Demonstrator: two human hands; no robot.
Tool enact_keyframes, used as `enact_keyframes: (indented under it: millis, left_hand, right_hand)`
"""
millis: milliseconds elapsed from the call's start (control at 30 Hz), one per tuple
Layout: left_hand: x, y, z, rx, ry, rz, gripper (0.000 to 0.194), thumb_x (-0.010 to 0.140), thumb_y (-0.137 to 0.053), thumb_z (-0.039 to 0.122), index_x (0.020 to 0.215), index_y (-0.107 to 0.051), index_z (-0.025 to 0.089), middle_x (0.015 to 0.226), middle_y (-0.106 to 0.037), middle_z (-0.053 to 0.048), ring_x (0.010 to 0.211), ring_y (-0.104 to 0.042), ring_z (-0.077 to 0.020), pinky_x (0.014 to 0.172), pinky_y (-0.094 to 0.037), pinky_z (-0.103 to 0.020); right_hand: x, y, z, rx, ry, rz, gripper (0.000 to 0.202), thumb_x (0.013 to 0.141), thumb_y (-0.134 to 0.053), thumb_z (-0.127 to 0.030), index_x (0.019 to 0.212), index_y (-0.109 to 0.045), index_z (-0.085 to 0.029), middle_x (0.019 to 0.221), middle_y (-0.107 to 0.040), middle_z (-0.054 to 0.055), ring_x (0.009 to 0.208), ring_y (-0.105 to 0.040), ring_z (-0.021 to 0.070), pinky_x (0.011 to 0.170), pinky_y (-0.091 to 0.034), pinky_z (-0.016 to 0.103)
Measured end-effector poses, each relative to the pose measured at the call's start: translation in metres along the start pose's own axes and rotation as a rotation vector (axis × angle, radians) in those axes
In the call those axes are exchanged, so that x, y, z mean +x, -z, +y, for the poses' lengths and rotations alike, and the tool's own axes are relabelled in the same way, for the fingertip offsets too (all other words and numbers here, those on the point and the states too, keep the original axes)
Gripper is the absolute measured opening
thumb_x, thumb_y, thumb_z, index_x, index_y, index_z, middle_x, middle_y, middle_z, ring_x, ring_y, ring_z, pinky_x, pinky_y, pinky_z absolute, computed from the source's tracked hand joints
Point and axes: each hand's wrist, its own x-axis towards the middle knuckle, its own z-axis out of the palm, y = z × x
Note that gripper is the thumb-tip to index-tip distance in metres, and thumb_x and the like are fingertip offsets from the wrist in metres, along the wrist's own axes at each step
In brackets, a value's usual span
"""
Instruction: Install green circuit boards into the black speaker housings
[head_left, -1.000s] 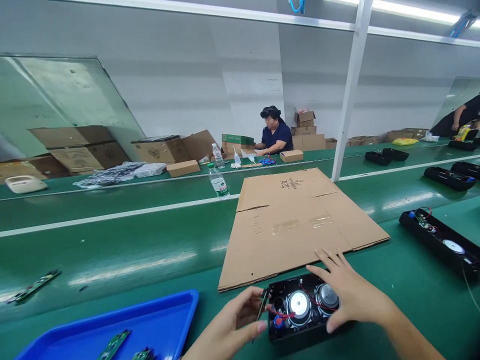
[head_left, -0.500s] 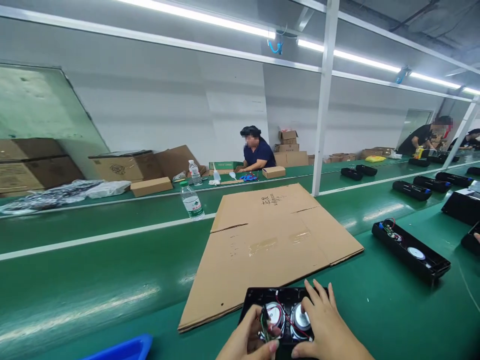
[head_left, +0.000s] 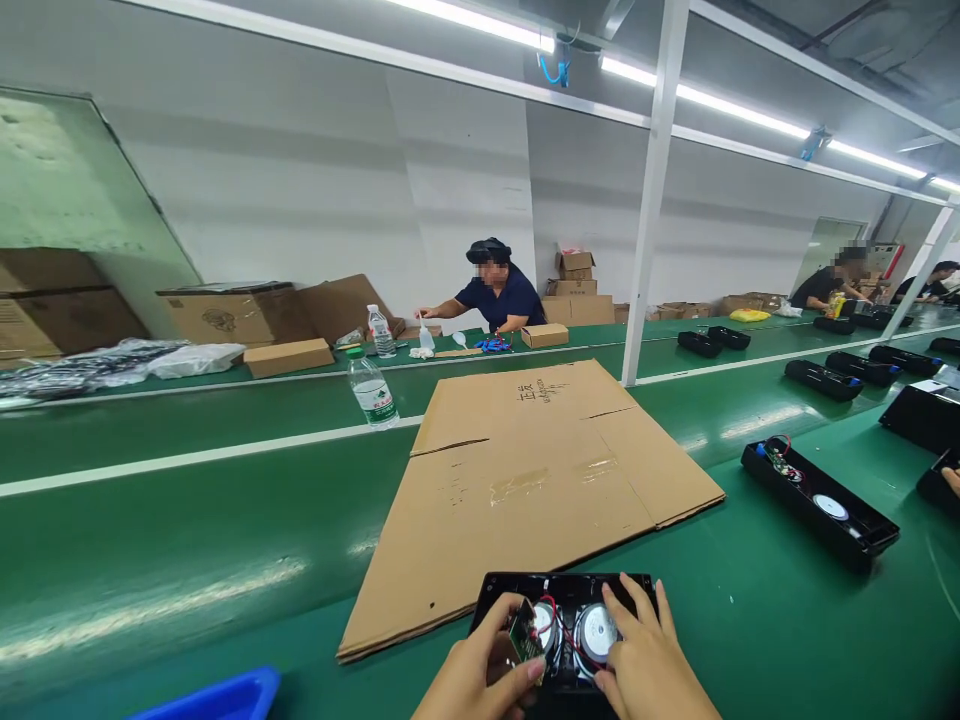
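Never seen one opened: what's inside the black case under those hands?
Two round speakers and red wires show in the black case. What lies beneath the left hand, its green circuit board and the right hand is hidden.

Green work surfaces are carrying cardboard, bottles and black cases.
The near bench (head_left: 750,625) is bearing a speaker case (head_left: 574,681) by the near edge of a flat cardboard sheet (head_left: 525,540), with a blue tray (head_left: 240,695) showing at lower left and an open black case (head_left: 810,495) lying at right; the sheet is reaching over the glossy green strip (head_left: 187,540) beyond. A green-capped bottle (head_left: 373,390) is standing by that strip's white line (head_left: 187,459). Across it, the far bench (head_left: 322,385) is holding a long carton (head_left: 289,357), a clear bottle (head_left: 381,332), blue parts (head_left: 493,345), a small carton (head_left: 545,335) and a yellow bag (head_left: 748,316).
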Motion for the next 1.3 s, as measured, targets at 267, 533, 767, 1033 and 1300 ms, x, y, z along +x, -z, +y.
enact_keyframes:
  millis: [267,533,767,1033,1300]
  left_hand:
    - [-0.002,-0.003,0.022,-0.083,0.068,0.109,0.064,0.059,-0.062,0.054,0.105,-0.042,0.014,0.062,-0.049,0.002,0.061,-0.052,-0.0155,0.062,-0.051,-0.030]
    - [-0.001,-0.011,0.018,-0.064,-0.046,0.111,0.040,0.072,-0.053,0.044,0.101,-0.046,0.018,0.077,-0.059,-0.002,0.071,-0.056,-0.0154,0.065,-0.052,-0.026]
    - [-0.005,-0.011,0.018,-0.006,-0.074,0.105,0.035,0.076,-0.048,0.039,0.105,-0.045,0.019,0.081,-0.062,-0.003,0.070,-0.057,-0.0154,0.063,-0.051,-0.024]
    - [-0.003,-0.011,0.015,0.369,-0.150,0.154,0.040,0.082,-0.039,0.036,0.120,-0.044,0.021,0.061,-0.051,0.003,0.054,-0.042,-0.0120,0.051,-0.034,-0.020]
    - [-0.005,-0.012,0.015,0.457,-0.157,0.140,0.041,0.084,-0.034,0.032,0.124,-0.040,0.022,0.066,-0.056,0.001,0.059,-0.051,-0.0143,0.054,-0.036,-0.022]
  right_hand:
    - [0.012,0.007,-0.024,0.161,-0.135,0.378,0.021,0.079,-0.038,-0.007,0.078,-0.057,-0.016,0.088,-0.059,0.006,0.081,-0.053,0.0178,0.069,-0.046,0.032]
    - [0.014,0.006,-0.031,0.560,-0.117,0.298,0.018,0.086,-0.039,-0.015,0.082,-0.056,-0.017,0.078,-0.058,0.003,0.074,-0.055,0.0110,0.065,-0.045,0.020]
    - [0.017,0.017,-0.033,0.860,-0.379,0.081,0.012,0.081,-0.051,-0.023,0.085,-0.061,-0.017,0.073,-0.060,0.000,0.060,-0.053,0.0090,0.053,-0.040,0.018]
    - [0.014,0.012,-0.038,0.641,-0.202,0.120,0.020,0.088,-0.039,-0.018,0.081,-0.057,-0.018,0.080,-0.055,0.003,0.075,-0.050,0.0123,0.067,-0.041,0.024]
    - [0.014,0.010,-0.041,0.465,-0.095,0.237,0.022,0.090,-0.034,-0.017,0.081,-0.054,-0.017,0.075,-0.052,0.003,0.067,-0.048,0.0110,0.057,-0.038,0.021]
